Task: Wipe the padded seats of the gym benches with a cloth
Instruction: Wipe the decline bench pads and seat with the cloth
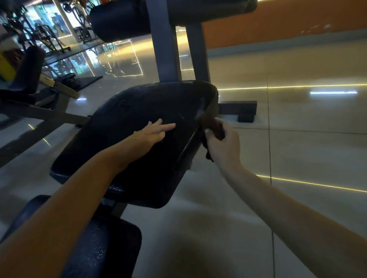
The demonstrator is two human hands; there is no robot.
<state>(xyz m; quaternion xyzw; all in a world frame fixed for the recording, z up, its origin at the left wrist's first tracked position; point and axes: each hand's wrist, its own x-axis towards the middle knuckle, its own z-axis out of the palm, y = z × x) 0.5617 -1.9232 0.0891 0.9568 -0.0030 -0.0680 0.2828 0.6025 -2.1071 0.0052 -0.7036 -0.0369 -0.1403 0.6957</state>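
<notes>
Cloth (pixel 214 127), dark brown and bunched, meets the right edge of a black padded seat (pixel 159 172) on a gym bench, just short of the seat's far right corner. The person's right grip (pixel 223 145) is closed around it, fingers curled and thumb clamped over the top, with a tail of fabric hanging below the fist. The left grip (pixel 152 134) holds nothing: it lies flat on the seat's upper surface, fingers straight and pointing toward the cloth, a little apart from it. Both forearms are bare and reach in from the near side.

The seat tilts, its far end higher, and its vinyl looks glossy. A second black pad (pixel 95 256) sits just near of it, partly under the left forearm. Beyond the seat, two grey upright posts (pixel 164 43) carry thick black roller pads (pixel 119 18) overhead. Another bench (pixel 28 68) stands to the left, and exercise machines (pixel 42 29) line the far left by glass panels. Pale tiled floor (pixel 306 131) reflects thin strips of light, and an orange wall (pixel 278 21) runs along the far right.
</notes>
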